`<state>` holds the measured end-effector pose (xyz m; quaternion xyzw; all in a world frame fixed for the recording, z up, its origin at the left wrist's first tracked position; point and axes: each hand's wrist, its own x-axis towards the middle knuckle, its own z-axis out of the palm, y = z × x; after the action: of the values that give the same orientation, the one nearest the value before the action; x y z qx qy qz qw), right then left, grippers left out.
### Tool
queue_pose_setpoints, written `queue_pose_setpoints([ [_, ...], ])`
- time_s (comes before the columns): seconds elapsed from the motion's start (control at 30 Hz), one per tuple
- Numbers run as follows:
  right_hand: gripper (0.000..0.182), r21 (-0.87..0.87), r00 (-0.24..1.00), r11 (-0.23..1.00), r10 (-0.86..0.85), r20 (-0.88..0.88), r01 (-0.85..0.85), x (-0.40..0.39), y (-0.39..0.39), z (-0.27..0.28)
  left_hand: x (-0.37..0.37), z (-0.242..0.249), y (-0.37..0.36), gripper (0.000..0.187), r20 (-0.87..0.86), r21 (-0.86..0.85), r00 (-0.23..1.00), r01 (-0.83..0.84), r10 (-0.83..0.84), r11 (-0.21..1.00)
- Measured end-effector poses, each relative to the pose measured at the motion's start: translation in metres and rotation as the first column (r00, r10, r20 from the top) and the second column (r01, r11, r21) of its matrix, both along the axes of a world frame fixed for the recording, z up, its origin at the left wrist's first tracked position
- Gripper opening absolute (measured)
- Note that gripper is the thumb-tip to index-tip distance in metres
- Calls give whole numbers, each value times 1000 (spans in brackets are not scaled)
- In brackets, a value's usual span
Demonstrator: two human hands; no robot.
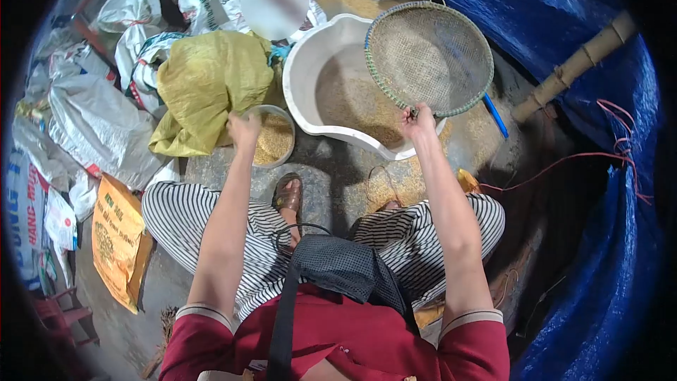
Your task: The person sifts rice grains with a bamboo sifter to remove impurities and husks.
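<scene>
My right hand [417, 121] grips the near rim of a round woven sieve [429, 56], which rests tilted over the right side of a large white basin [305, 77] holding grain. My left hand [244, 128] is closed on the rim of a small round bowl [271, 139] filled with golden grain, just left of the basin. I sit low with striped trousers; my sandalled foot [288, 196] lies between the bowl and my lap.
A yellow woven sack [206, 85] lies behind the small bowl. White and printed sacks [99, 123] pile up at left, an orange bag [118, 236] on the floor. Blue tarpaulin [613, 240] and a bamboo pole [572, 67] bound the right side. Spilled grain covers the ground.
</scene>
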<state>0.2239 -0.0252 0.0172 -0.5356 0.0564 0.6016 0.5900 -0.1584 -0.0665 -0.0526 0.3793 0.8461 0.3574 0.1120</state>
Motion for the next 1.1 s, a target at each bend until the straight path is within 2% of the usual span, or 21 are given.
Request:
queue_pose_setpoints([
  [0.03,14,-2,1000,1000,-12,1,12,4,-4,4,6,11,5,53,128,193,974,159,-186,968],
  [0.07,17,34,996,999,-44,83,41,6,-7,9,17,19,8,53,129,192,972,169,-195,967],
  [0.13,21,76,983,995,-83,162,71,14,-9,12,62,49,12,50,564,175,765,259,-312,950],
  [0.17,23,112,979,993,-58,197,36,23,-10,11,73,50,12,51,677,155,651,331,-344,931],
  [0.2,25,145,971,989,-35,235,1,31,-13,11,84,50,9,53,777,143,519,405,-356,903],
  [0.23,25,146,970,989,-47,239,12,37,-18,15,96,45,4,53,779,145,512,415,-362,898],
  [0.3,26,164,969,986,-53,242,13,47,-26,21,117,31,-5,42,990,18,125,323,-61,946],
  [0.33,26,164,968,986,-60,243,20,53,-28,20,119,21,-1,42,990,18,123,330,-62,944],
  [0.4,27,151,974,987,-94,206,63,66,-34,16,119,0,13,33,991,11,-133,159,11,987],
  [0.47,27,162,971,985,-95,219,60,70,-46,24,112,-16,24,26,992,26,-124,174,-5,984],
  [0.53,28,178,968,982,-97,231,56,77,-52,26,109,-1,25,23,997,-83,24,272,80,959],
  [0.57,28,204,968,979,-76,241,26,80,-53,24,112,12,21,16,993,-119,42,253,112,960],
  [0.67,28,210,963,977,-28,267,-30,80,-52,25,106,8,20,13,999,-13,33,378,1,926],
  [0.8,29,165,942,970,120,314,-179,63,-53,20,106,32,8,11,994,-78,106,426,36,901],
  [0.87,29,177,941,962,150,302,-210,53,-55,18,100,27,4,10,989,-114,142,538,44,835],
  [0.9,28,162,939,954,203,277,-254,47,-56,17,96,34,2,9,993,-119,82,631,86,766],
  [0.93,28,147,934,944,254,251,-296,43,-56,16,100,36,-3,9,992,-128,92,643,90,755],
  [1.0,25,138,924,934,291,246,-331,38,-56,14,112,48,-14,18,975,-177,217,619,49,765],
  [1.03,23,157,913,913,337,231,-377,37,-55,11,107,58,-6,38,911,-296,409,724,-43,623],
  [1.07,22,179,897,888,384,218,-423,35,-55,10,106,53,0,51,708,-205,622,634,-334,745],
  [1.1,19,139,885,887,403,236,-441,32,-57,18,107,49,6,64,369,-54,774,570,-514,820],
])
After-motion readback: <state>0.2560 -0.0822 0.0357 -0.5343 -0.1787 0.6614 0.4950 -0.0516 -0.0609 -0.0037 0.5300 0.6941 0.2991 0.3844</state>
